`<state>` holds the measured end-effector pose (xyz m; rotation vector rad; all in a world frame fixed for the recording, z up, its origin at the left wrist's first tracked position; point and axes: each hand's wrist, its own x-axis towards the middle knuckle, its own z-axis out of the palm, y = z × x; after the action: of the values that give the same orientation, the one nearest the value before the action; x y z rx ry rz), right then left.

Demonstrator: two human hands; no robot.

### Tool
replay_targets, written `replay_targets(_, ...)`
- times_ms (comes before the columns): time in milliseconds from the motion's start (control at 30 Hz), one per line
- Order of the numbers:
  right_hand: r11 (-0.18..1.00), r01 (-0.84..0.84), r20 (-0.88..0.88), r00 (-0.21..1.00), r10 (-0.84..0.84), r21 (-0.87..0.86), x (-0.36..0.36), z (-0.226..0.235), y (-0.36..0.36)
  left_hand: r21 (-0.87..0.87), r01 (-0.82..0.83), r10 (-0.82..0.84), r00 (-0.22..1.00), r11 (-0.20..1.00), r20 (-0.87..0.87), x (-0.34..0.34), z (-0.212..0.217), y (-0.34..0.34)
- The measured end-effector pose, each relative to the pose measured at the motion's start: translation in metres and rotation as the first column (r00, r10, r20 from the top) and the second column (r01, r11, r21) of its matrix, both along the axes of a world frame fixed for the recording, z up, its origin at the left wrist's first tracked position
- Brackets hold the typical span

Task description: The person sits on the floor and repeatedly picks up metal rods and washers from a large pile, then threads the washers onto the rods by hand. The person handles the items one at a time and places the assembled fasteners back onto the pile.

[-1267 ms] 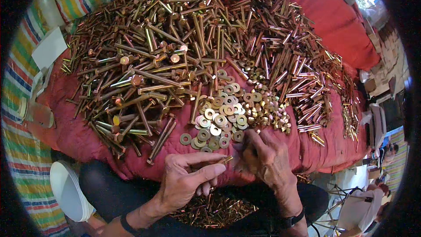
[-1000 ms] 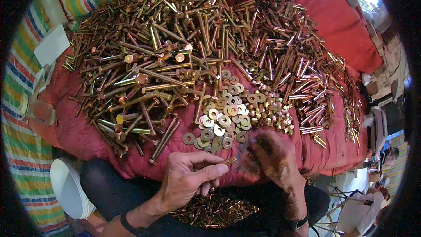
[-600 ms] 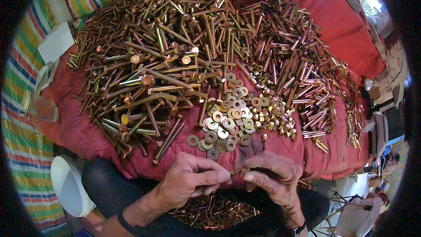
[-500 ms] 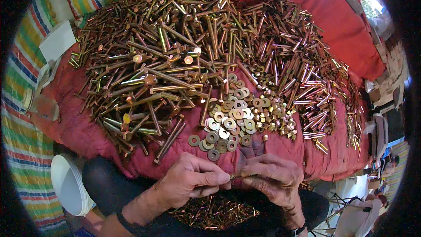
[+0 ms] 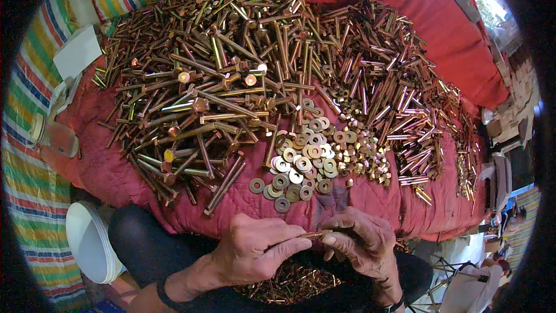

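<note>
In front of my lap, my left hand (image 5: 258, 249) pinches one end of a short copper-coloured metal rod (image 5: 313, 235) between thumb and fingers. My right hand (image 5: 360, 240) has its thumb and fingertips closed on the other end. Most of the rod is covered by the fingers, so its exact kind does not show. Just beyond the hands lies a pile of flat round washers (image 5: 302, 162). Small shiny nuts (image 5: 365, 159) are heaped against its right side. Long hex-head bolts (image 5: 226, 101) fill the left, and thin metal tubes or pins (image 5: 414, 133) spread over the right.
A red quilted cloth (image 5: 370, 208) lies under the metal parts. More small parts (image 5: 284, 284) sit below my hands between the legs. To the left are stacked white tubs (image 5: 87, 243), a clear jar (image 5: 58, 138) and a white card (image 5: 77, 52). Striped sheeting hangs behind.
My left hand has turned and lowered slightly, with its fingers now stretched along the rod. The rod shows more plainly between the hands. The heaps look the same.
</note>
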<state>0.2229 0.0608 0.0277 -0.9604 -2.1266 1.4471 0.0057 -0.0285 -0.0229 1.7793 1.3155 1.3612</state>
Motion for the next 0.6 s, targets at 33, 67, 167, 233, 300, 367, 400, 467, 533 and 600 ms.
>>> replay_targets(33, 0.998, 0.018, -0.012, 1.0, -0.019, -0.059, 0.0, 0.0, 0.0, 0.056, -0.003, 0.008, 0.996, 0.998, -0.086, -0.001, 0.0, 0.0)
replay_targets(67, 0.99, 0.04, -0.013, 0.999, -0.042, -0.135, -0.001, 0.0, -0.001, 0.126, -0.003, 0.025, 0.985, 0.992, -0.172, -0.001, 0.0, 0.0)
replay_targets(167, 0.935, 0.13, -0.004, 0.99, -0.14, -0.33, -0.002, -0.004, -0.003, 0.351, 0.019, 0.15, 0.882, 0.936, -0.448, -0.002, 0.0, 0.0)
replay_targets(233, 0.914, 0.171, 0.07, 0.985, -0.156, -0.368, -0.004, -0.007, -0.004, 0.415, 0.026, 0.197, 0.851, 0.91, -0.486, -0.002, -0.001, 0.001)
replay_targets(300, 0.924, 0.193, 0.207, 0.97, -0.129, -0.329, -0.006, -0.007, -0.006, 0.413, 0.022, 0.195, 0.857, 0.911, -0.477, 0.0, -0.001, 0.001)
replay_targets(367, 0.9, 0.34, 0.252, 0.928, -0.274, -0.273, -0.009, -0.006, -0.009, 0.371, 0.005, 0.162, 0.893, 0.929, -0.42, 0.002, -0.002, 0.003)
replay_targets(400, 0.873, 0.415, 0.343, 0.884, -0.319, -0.257, -0.01, -0.004, -0.01, 0.287, -0.028, 0.129, 0.933, 0.957, -0.337, 0.002, -0.002, 0.003)
replay_targets(467, 0.909, 0.319, 0.081, 0.948, -0.308, -0.269, -0.008, 0.002, -0.007, 0.121, -0.057, 0.077, 0.983, 0.991, -0.169, 0.001, -0.001, 0.003)
replay_targets(533, 0.899, 0.279, 0.145, 0.959, -0.244, -0.338, -0.002, 0.008, 0.0, -0.045, -0.075, 0.074, 0.997, 0.996, -0.009, -0.001, 0.0, 0.003)
replay_targets(600, 0.987, 0.153, 0.075, 0.986, -0.149, -0.054, 0.0, 0.006, 0.005, -0.197, -0.044, 0.075, 0.985, 0.979, 0.153, -0.003, 0.002, 0.002)
